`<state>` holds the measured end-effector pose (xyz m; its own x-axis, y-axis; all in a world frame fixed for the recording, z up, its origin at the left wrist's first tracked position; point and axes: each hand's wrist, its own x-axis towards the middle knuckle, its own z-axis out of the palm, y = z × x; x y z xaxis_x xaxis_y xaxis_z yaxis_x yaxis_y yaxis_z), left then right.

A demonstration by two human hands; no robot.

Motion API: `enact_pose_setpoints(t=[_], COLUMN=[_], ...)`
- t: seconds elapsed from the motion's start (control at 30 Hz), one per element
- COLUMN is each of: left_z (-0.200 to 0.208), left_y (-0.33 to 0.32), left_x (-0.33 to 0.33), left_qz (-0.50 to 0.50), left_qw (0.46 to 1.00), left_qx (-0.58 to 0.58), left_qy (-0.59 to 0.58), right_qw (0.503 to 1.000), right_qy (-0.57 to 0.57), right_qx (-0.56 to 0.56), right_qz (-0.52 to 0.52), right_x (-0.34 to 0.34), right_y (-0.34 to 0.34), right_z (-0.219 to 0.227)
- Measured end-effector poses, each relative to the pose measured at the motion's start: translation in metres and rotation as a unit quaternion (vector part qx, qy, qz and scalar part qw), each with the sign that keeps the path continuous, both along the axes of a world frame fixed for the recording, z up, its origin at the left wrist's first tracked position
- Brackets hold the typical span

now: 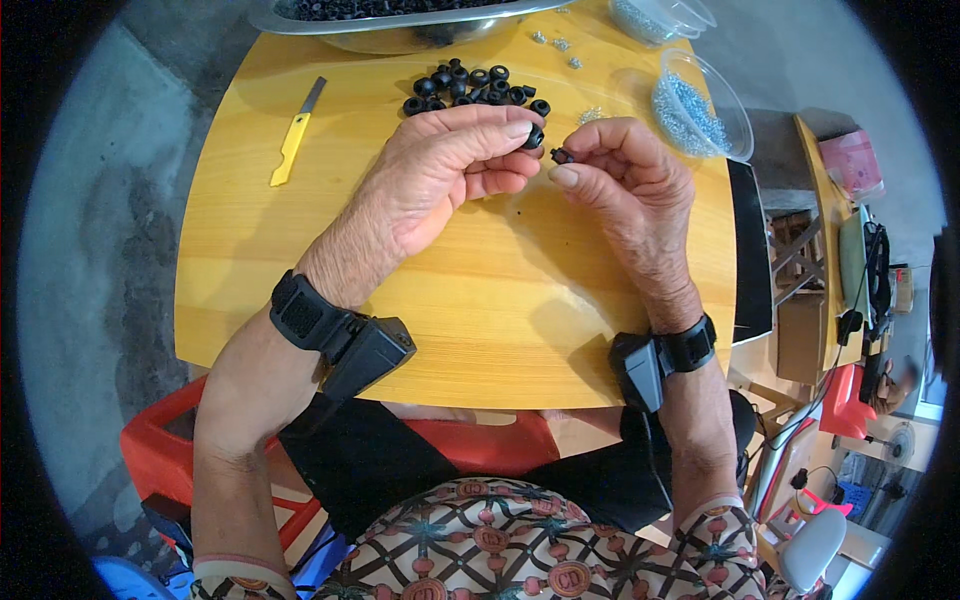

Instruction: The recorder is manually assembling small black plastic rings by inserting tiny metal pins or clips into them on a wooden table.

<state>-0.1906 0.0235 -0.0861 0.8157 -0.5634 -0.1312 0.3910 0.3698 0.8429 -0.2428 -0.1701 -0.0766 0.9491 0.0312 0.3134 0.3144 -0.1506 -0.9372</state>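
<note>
Between the thumb and fingers of my left hand [440, 165] is a round black rubber part [535, 137], its open side turned toward my other hand. My right hand [630, 185] pinches a smaller dark piece [561, 156], a short gap away from the round one. Both hands hover over the yellow wooden table [450, 310]. Just beyond my left hand lies a loose pile of black rubber parts [480, 85], several of them ring-shaped with a hole in the middle.
A yellow-handled knife [291, 140] lies at the left. At the far edge stands a metal tray [400, 22] full of small black pieces. Clear plastic tubs [735, 110] with small shiny pieces sit at the far right, and a few silvery bits [561, 44] lie loose nearby.
</note>
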Motion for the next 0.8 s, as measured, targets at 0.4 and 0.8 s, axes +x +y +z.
enact_pose_setpoints(t=[0.4, 0.8], left_z=[-0.0008, -0.0006], left_y=[-0.0032, -0.0039], left_x=[-0.0024, -0.0048], left_qz=[-0.013, -0.004], left_qw=[0.999, 0.998], left_qx=[0.032, 0.047], left_qy=[-0.02, -0.037], right_qw=[1.0, 1.0], right_qy=[0.0, -0.002], right_qx=[-0.008, -0.019], right_qz=[0.0, 0.004], right_x=[0.0006, -0.0004], right_y=[0.0029, 0.0039], right_z=[-0.0026, -0.0016])
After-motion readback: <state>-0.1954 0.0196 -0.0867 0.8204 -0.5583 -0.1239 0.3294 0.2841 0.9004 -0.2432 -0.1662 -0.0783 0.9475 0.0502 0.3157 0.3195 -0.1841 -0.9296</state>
